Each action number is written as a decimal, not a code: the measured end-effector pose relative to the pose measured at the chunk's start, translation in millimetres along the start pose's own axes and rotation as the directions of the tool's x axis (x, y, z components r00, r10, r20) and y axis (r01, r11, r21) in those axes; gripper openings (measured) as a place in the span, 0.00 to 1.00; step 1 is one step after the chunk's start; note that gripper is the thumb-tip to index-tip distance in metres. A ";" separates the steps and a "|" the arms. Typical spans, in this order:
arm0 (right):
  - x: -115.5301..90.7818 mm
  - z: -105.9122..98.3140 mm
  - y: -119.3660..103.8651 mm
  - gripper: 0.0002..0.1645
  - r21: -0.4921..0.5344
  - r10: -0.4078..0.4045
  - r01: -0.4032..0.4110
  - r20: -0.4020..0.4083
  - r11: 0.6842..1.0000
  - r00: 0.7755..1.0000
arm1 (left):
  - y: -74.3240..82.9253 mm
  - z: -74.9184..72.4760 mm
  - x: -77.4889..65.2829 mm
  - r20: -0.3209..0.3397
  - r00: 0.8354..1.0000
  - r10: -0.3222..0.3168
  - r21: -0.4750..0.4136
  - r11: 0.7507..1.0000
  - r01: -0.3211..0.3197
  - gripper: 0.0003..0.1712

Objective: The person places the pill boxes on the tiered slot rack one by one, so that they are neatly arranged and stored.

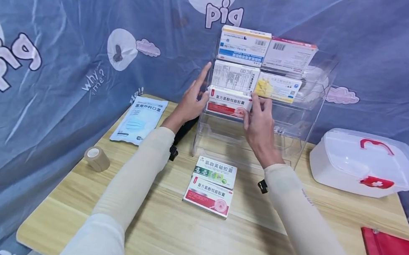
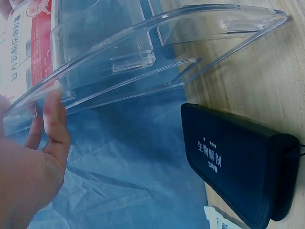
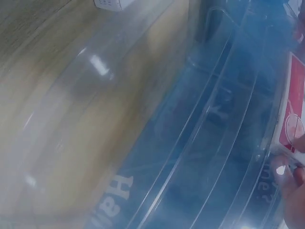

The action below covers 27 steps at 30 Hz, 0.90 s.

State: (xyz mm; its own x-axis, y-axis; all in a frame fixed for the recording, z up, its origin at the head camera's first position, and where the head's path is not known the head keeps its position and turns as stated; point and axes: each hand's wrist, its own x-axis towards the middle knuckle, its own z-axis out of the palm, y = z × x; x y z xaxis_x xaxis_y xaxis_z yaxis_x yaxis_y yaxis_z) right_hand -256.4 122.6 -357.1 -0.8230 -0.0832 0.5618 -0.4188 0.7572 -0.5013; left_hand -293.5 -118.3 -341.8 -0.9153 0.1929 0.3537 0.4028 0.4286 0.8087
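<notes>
Blue cartoon-print fabric backdrop (image 1: 89,9) hanging behind pale wood-grain table (image 1: 161,236). Red-and-white cardboard medicine box (image 1: 227,101) sitting in clear plastic tiered rack (image 1: 223,129), right hand (image 1: 261,127) pinching its right end; left hand (image 1: 191,103), outstretched, uncurled, touching rack's left side. Matching box (image 1: 206,197) lying on table.

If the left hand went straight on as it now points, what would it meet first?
The left hand would probably meet the left side of the clear rack first; depth is unclear, so they may already be touching.

L fingers (image 2: 53,113) at clr rack (image 2: 143,25) side
</notes>
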 end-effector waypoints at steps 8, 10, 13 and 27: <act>-9.1 -12.1 -0.5 0.50 -0.031 0.008 -0.005 0.114 0.999 0.993 | 0.9 -1.1 -1.1 -0.009 1.000 -0.005 -0.003 1.000 0.005 0.48; -18.1 -17.1 -0.4 0.50 -0.027 0.019 -0.017 0.095 0.999 0.995 | 1.0 -0.4 -1.0 -0.008 1.000 -0.003 0.001 1.000 0.003 0.48; -40.0 -25.7 1.0 0.42 -0.024 0.038 -0.036 0.060 0.999 0.998 | 1.6 1.1 -0.8 -0.002 1.000 -0.003 -0.001 1.000 0.003 0.47; -168.8 -34.8 -15.4 0.26 -0.208 0.246 -0.139 0.678 0.968 0.692 | 0.0 2.8 0.2 -0.012 1.000 -0.017 -0.014 1.000 0.017 0.48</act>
State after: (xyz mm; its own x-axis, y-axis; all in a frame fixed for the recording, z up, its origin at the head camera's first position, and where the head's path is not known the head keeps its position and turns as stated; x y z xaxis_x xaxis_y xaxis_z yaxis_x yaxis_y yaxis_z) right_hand -97.7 147.6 -421.3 -0.9330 -0.3112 -0.1806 -0.2107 0.8795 -0.4267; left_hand -293.6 -115.8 -343.1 -0.9221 0.1752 0.3450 0.3870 0.4194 0.8212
